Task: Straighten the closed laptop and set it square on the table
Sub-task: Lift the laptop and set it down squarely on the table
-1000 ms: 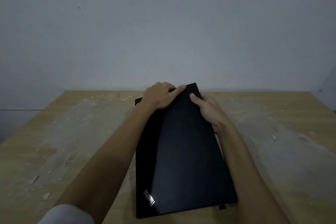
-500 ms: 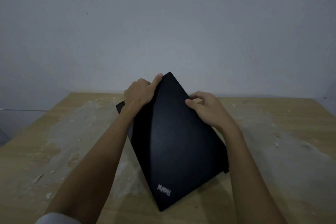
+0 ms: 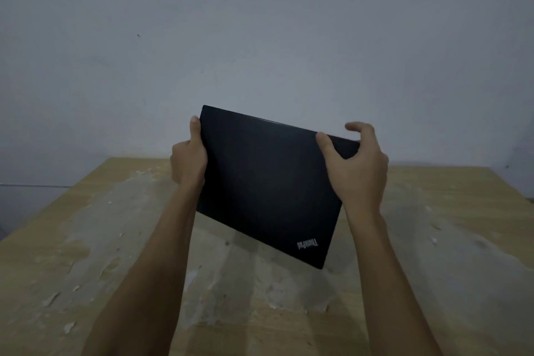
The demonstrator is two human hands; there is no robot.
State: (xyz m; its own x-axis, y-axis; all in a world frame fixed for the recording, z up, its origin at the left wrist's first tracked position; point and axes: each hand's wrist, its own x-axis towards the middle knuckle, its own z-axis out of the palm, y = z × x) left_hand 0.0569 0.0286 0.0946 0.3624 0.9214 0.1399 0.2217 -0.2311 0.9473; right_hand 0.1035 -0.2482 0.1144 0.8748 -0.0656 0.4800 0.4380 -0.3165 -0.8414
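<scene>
My left hand [image 3: 189, 162] clamps the left edge of the closed, flat black laptop [image 3: 268, 182], raised and tilted at frame centre above the worn wooden desk [image 3: 86, 254]; my right hand [image 3: 357, 170] pinches its upper right corner. It looks stiff, smooth and probably slippery, so I'd grip opposite edges.

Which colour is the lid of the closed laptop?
Black, with a small pale logo near one corner of the laptop. The head view shows it.
</scene>
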